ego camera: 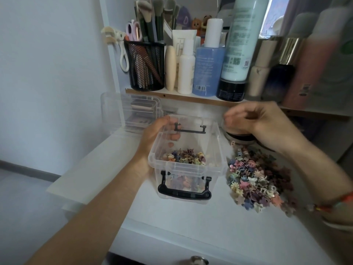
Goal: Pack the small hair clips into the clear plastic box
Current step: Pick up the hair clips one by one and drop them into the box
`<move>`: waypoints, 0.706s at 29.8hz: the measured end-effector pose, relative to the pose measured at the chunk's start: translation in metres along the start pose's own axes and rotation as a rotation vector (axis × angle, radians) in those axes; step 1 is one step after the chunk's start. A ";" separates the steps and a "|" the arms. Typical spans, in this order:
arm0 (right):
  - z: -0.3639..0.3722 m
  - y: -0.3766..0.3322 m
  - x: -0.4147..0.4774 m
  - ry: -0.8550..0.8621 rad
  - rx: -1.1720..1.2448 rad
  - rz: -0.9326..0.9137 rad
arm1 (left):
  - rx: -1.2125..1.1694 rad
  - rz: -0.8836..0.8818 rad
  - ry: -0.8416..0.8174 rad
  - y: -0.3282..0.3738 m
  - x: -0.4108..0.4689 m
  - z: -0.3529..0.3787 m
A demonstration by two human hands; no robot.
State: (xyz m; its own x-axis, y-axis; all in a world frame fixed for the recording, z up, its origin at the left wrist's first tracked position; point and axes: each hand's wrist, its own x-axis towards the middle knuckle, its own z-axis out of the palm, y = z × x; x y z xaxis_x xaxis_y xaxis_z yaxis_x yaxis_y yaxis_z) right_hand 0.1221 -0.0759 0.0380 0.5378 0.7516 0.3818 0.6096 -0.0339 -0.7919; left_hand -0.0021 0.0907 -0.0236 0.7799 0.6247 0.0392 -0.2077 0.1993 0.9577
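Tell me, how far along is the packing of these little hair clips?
Under halfway, I'd guess. Done: a layer of clips covers the bottom of the clear box. In hand: the left hand grips its left wall; the right hand hovers nearby, too blurred to show whether it holds clips. Left: a larger pile lies on the table right of the box, and the lid is off.
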 end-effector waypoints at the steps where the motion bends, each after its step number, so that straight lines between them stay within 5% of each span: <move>1: -0.003 0.005 0.000 -0.044 -0.121 0.040 | 0.004 0.000 0.001 0.000 0.000 0.000; 4: -0.002 0.018 -0.002 -0.282 -0.519 0.127 | -0.004 -0.001 0.005 -0.001 0.001 0.000; 7: 0.006 0.024 -0.005 -0.399 -0.625 0.140 | -0.005 -0.004 0.012 -0.001 0.000 0.000; 18: 0.010 0.021 -0.009 -0.483 -0.671 0.117 | -0.004 0.008 0.035 0.000 -0.001 0.002; 21: 0.009 0.021 -0.004 -0.273 -0.653 0.063 | 0.004 0.007 0.024 -0.001 0.001 0.001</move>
State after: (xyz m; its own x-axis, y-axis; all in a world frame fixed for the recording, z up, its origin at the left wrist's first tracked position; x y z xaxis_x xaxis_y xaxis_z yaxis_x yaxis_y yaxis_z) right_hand 0.1272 -0.0734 0.0156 0.4707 0.8704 0.1441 0.8526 -0.4067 -0.3282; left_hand -0.0010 0.0904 -0.0242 0.7644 0.6436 0.0391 -0.2108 0.1922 0.9585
